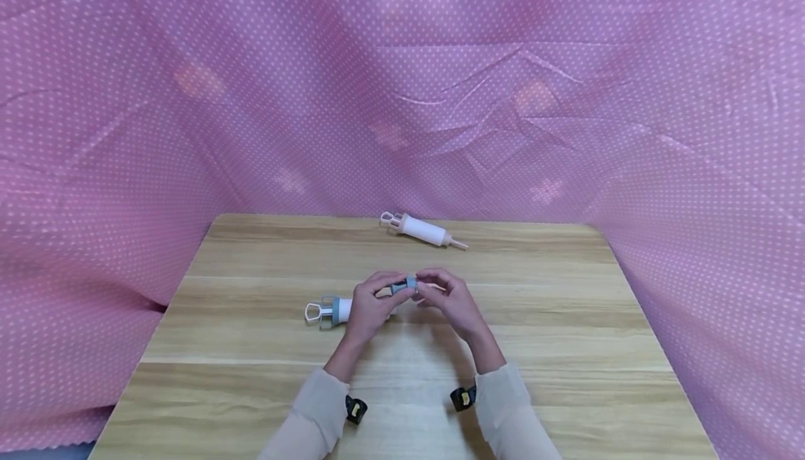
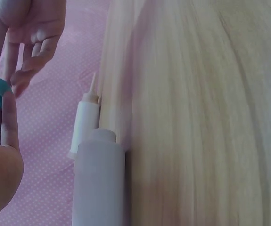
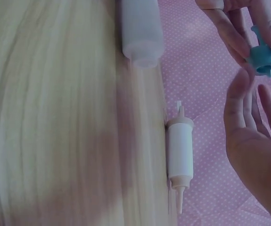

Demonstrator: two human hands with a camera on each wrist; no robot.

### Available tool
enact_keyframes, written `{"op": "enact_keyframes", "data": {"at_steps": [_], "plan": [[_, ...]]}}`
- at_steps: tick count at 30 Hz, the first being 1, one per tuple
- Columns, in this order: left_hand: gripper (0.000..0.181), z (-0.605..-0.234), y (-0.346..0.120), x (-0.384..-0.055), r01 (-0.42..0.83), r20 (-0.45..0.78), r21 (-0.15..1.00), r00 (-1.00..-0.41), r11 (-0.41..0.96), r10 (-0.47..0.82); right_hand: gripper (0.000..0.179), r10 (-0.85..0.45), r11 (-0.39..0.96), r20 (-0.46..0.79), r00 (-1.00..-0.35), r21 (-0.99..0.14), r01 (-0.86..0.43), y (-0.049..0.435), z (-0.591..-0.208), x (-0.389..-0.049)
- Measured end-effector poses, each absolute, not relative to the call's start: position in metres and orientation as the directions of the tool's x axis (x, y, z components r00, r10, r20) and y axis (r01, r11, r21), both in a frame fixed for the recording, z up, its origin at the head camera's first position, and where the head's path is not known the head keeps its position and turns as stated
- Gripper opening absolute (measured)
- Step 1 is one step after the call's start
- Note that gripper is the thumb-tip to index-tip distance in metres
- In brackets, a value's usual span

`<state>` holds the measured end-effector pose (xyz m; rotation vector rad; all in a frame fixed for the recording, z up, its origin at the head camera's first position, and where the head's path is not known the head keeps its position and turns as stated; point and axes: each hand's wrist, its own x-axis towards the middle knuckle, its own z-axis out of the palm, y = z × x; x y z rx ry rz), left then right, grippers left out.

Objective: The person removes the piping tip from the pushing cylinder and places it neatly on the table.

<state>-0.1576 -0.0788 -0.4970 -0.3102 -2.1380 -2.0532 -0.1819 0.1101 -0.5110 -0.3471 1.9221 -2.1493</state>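
My left hand (image 1: 372, 304) pinches a small teal nozzle cap (image 3: 263, 60) between thumb and fingers, above the table. In the right wrist view its hollow end faces down, with a thin pale tip inside. My right hand (image 1: 453, 300) is close beside the cap, fingers loosely bent and apart, with nothing visible in its grasp. A white syringe-like squeeze tube (image 1: 344, 310) with a teal collar and a white loop handle lies under my left hand, partly hidden. In the left wrist view its white barrel (image 2: 100, 183) ends in a bare, short neck.
A second white tube (image 1: 425, 230) with beige collar, loop handle and thin nozzle lies near the back edge of the wooden table (image 1: 534, 334). Pink dotted cloth (image 1: 402, 96) hangs around the back and sides.
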Motion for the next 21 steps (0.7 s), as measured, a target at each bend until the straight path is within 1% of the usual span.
{"op": "enact_keyframes", "data": {"at_steps": [3, 6, 10, 13, 18, 20, 21], "plan": [[0.030, -0.510, -0.077, -0.163, 0.235, 0.234, 0.971, -0.971, 0.042, 0.044, 0.035, -0.370, -0.107, 0.032, -0.928, -0.994, 0.008, 0.110, -0.514, -0.182], [0.031, -0.519, -0.075, -0.167, 0.230, 0.228, 0.972, -0.973, 0.041, 0.037, 0.034, -0.376, -0.124, 0.057, -0.925, -0.992, -0.011, 0.110, -0.515, -0.182], [0.034, -0.521, -0.073, -0.169, 0.270, 0.270, 0.961, -0.963, 0.062, 0.006, 0.032, -0.352, -0.141, 0.064, -0.934, -0.990, -0.014, 0.110, -0.514, -0.184], [0.038, -0.520, -0.071, -0.169, 0.302, 0.308, 0.945, -0.951, 0.121, -0.027, 0.032, -0.331, -0.140, 0.051, -0.942, -0.990, -0.004, 0.109, -0.513, -0.186], [0.050, -0.521, -0.070, -0.171, 0.328, 0.339, 0.930, -0.940, 0.166, -0.039, 0.031, -0.289, -0.126, 0.027, -0.957, -0.992, 0.010, 0.108, -0.512, -0.188], [0.049, -0.522, -0.071, -0.171, 0.328, 0.338, 0.932, -0.940, 0.154, -0.048, 0.030, -0.276, -0.121, 0.018, -0.961, -0.992, 0.017, 0.109, -0.512, -0.188], [0.046, -0.522, -0.071, -0.172, 0.323, 0.335, 0.934, -0.940, 0.152, -0.058, 0.030, -0.274, -0.122, 0.012, -0.962, -0.992, 0.022, 0.109, -0.513, -0.188]]}}
